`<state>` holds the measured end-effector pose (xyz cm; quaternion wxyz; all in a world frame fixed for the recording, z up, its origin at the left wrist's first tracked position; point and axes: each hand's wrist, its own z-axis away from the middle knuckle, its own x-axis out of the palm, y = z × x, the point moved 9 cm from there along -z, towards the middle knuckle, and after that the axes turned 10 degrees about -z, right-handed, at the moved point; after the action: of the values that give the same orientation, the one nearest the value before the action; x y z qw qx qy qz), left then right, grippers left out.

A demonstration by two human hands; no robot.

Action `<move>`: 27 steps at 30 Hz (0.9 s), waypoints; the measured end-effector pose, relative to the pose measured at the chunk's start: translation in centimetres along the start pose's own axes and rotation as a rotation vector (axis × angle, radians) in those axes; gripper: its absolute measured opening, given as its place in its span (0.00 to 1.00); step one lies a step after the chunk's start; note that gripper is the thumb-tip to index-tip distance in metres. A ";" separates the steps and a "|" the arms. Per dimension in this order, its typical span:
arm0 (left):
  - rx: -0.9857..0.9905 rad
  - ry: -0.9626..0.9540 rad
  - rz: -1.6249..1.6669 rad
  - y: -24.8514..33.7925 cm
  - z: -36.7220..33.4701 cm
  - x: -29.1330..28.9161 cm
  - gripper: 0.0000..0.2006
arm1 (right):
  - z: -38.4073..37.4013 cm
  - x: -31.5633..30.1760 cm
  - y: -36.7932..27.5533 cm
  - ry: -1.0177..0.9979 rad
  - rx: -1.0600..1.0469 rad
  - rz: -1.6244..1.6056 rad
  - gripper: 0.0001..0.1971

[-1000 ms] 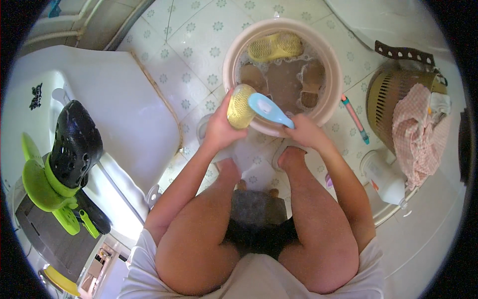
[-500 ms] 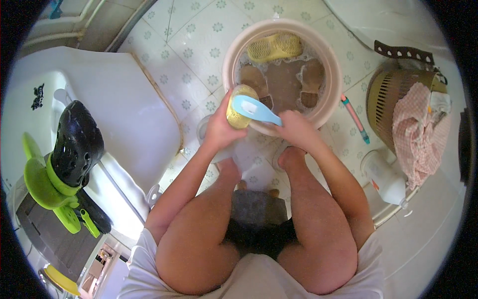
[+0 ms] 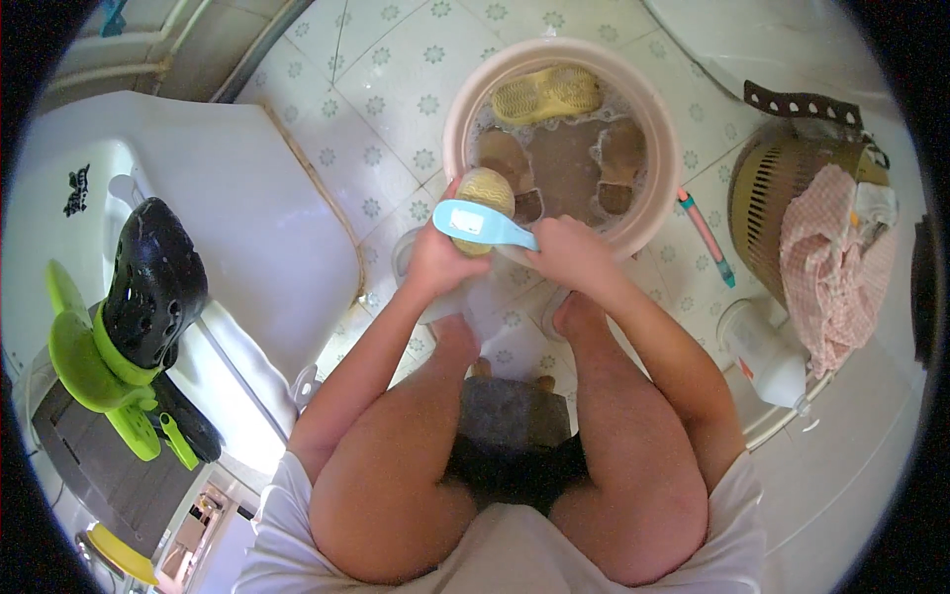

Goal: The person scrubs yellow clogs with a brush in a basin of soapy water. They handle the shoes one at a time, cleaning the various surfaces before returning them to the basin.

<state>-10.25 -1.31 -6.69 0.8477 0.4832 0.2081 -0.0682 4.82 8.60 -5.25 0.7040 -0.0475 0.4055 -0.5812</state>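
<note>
My left hand (image 3: 437, 255) grips a yellow shoe (image 3: 485, 186), its ribbed sole turned up, over the near left rim of a pale pink basin (image 3: 665, 148). Across that sole lies a light blue scrub brush (image 3: 490, 226); its handle is closed in my right hand (image 3: 576, 253). The bristles are hidden beneath the brush head. Murky brown water with suds fills the basin. Another yellow shoe (image 3: 549, 94) floats sole up at the far side. Two brown shoe-like pieces (image 3: 505, 158) sit partly under water, one on the left and one on the right.
A pink and green stick (image 3: 707, 238) lies on the tiled floor right of the basin. Farther right stand an olive basket (image 3: 762, 198) with a checked cloth (image 3: 826, 257) and a white bottle (image 3: 767, 356). Black and green clogs (image 3: 153, 287) rest at left by the white tub.
The blue brush has slid left and slightly down across the shoe's sole, my right hand moving with it. My left hand and the shoe have stayed nearly in place.
</note>
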 end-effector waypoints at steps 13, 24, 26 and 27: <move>0.009 0.009 0.049 0.4 0.0 0.1 0.56 | 0.2 0.4 0.5 -0.028 0.032 -0.006 0.11; 0.067 0.032 0.095 0.1 -0.1 0.3 0.58 | 1.8 1.8 1.7 -0.049 0.033 0.045 0.13; 0.045 0.002 0.105 -0.2 -0.3 0.3 0.58 | 1.1 2.5 1.6 -0.053 0.029 0.047 0.12; 0.020 -0.027 0.116 -0.5 -0.3 0.6 0.58 | 1.1 2.7 2.5 -0.029 0.019 0.029 0.12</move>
<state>-9.97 -1.22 -7.45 0.8481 0.5019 0.1675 -0.0276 7.46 6.63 -7.32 0.7185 -0.0436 0.3903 -0.5740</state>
